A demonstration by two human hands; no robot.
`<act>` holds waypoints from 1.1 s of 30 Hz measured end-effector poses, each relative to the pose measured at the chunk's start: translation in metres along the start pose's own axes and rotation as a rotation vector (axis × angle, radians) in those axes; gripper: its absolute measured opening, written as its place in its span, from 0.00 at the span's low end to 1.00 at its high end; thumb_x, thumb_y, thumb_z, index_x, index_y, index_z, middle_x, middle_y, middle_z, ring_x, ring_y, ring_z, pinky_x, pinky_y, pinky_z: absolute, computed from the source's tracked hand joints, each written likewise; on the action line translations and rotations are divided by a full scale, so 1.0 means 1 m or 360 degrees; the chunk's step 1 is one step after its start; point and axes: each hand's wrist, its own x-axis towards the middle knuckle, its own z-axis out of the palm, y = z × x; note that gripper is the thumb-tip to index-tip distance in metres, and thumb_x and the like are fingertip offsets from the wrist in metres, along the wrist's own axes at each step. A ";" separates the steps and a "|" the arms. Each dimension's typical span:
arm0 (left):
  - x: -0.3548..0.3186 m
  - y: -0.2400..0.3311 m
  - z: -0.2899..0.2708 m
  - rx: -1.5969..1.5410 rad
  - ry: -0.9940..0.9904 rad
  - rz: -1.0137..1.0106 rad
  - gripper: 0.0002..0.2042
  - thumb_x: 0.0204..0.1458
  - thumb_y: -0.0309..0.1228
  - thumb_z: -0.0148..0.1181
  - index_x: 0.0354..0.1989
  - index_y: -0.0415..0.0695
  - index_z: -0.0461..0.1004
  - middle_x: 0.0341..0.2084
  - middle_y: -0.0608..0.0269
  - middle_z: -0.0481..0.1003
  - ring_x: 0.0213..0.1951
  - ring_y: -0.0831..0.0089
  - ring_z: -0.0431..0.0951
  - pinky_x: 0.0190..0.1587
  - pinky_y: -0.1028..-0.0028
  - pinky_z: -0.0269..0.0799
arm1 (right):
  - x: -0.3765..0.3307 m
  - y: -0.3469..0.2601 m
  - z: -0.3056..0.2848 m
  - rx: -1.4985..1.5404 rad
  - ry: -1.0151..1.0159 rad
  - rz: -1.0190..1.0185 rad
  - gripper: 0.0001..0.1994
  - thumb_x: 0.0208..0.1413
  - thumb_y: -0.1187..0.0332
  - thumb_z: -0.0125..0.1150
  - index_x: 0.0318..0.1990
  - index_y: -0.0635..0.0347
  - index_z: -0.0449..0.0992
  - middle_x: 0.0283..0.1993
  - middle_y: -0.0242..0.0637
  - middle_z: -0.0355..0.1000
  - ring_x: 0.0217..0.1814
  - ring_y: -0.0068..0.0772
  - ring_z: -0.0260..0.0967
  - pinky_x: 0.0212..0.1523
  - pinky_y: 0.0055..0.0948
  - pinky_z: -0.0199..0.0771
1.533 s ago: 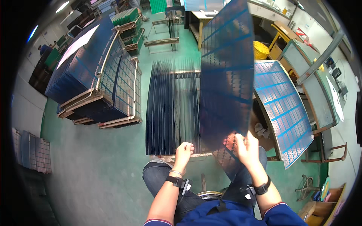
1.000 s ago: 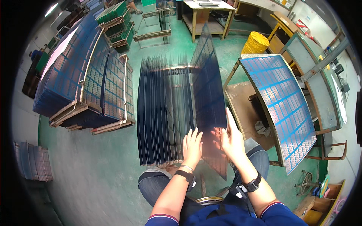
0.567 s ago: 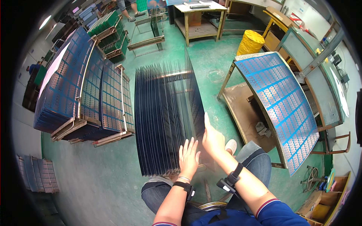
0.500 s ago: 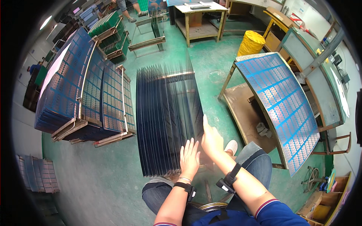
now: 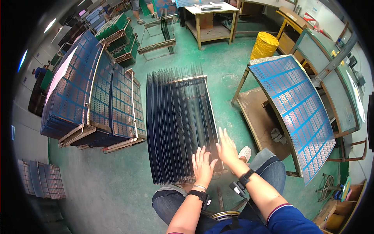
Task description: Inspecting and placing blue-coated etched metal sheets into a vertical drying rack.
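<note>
A rack [image 5: 210, 107] stands upright in front of me, filled with several thin dark panels [image 5: 165, 128] set on edge in a row. My left hand [image 5: 202, 165] is at the near right part of the row, fingers spread, holding nothing; I cannot tell whether it touches a panel. Just to its right, my right hand [image 5: 227, 149] is beside the rack's right rail, fingers apart and holding nothing. Both wrists wear black straps with small devices.
On the left, a rack holds many blue-and-copper patterned panels [image 5: 99, 93]. At right, a similar panel [image 5: 296, 105] lies on a stand [image 5: 249, 105]. Farther off are a yellow-covered bin [image 5: 265, 45], a white-topped table [image 5: 210, 8] and an open metal rack [image 5: 157, 47]. Another person's legs show at the back.
My right hand has come away from the right-hand panel edge and its fingers have spread. My left hand's fingers have opened wider. More of the rack's right rail shows.
</note>
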 end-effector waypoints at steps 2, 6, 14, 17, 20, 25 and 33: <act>0.001 0.001 0.001 0.0068 -0.0009 0.0015 0.12 0.46 0.32 0.59 0.37 0.41 0.70 0.57 0.55 0.61 0.63 0.58 0.52 0.64 0.56 0.43 | -0.021 0.010 -0.008 0.0143 0.0161 -0.0104 0.34 0.53 0.71 0.51 0.66 0.55 0.44 0.66 0.57 0.47 0.62 0.58 0.54 0.58 0.46 0.58; 0.001 0.011 0.001 0.0404 -0.0157 0.0007 0.07 0.42 0.29 0.58 0.28 0.40 0.74 0.57 0.49 0.62 0.64 0.57 0.50 0.64 0.54 0.41 | -0.079 0.025 -0.028 0.0248 0.0017 -0.0192 0.32 0.51 0.74 0.52 0.65 0.57 0.49 0.64 0.60 0.49 0.58 0.61 0.57 0.57 0.44 0.60; -0.003 -0.006 -0.010 0.0185 -0.0007 0.0081 0.07 0.43 0.29 0.56 0.24 0.36 0.76 0.50 0.44 0.68 0.61 0.54 0.57 0.63 0.56 0.48 | -0.152 0.041 -0.058 0.0254 -0.0129 -0.0122 0.28 0.50 0.76 0.52 0.61 0.55 0.57 0.60 0.56 0.56 0.56 0.58 0.61 0.55 0.41 0.64; 0.010 0.016 -0.070 -0.0205 -0.0369 -0.0231 0.10 0.49 0.30 0.52 0.25 0.33 0.71 0.35 0.42 0.73 0.38 0.48 0.74 0.41 0.62 0.71 | -0.154 0.049 -0.065 0.0229 -0.0066 -0.0102 0.25 0.50 0.76 0.52 0.58 0.57 0.61 0.57 0.54 0.62 0.56 0.55 0.62 0.56 0.38 0.64; 0.000 0.043 -0.146 -0.0337 -0.0192 0.0035 0.10 0.50 0.29 0.52 0.22 0.33 0.68 0.25 0.45 0.71 0.29 0.48 0.73 0.35 0.63 0.70 | -0.150 0.046 -0.070 0.0275 -0.0027 -0.0171 0.25 0.50 0.75 0.52 0.58 0.57 0.61 0.56 0.54 0.62 0.55 0.54 0.63 0.55 0.38 0.65; -0.046 0.067 -0.302 -0.0918 -0.0175 -0.0156 0.10 0.50 0.30 0.55 0.24 0.34 0.71 0.21 0.62 0.70 0.23 0.73 0.69 0.30 0.73 0.67 | -0.139 0.045 -0.068 0.1040 -0.0340 0.0269 0.30 0.55 0.68 0.55 0.65 0.55 0.52 0.59 0.51 0.60 0.61 0.42 0.61 0.55 0.34 0.63; -0.141 0.040 -0.357 -0.1556 0.0417 -0.0344 0.17 0.43 0.38 0.56 0.24 0.31 0.71 0.18 0.61 0.72 0.20 0.76 0.69 0.24 0.79 0.63 | -0.138 0.006 -0.101 0.3173 -0.0416 0.0826 0.13 0.57 0.64 0.55 0.46 0.59 0.69 0.44 0.35 0.72 0.46 0.30 0.70 0.48 0.33 0.72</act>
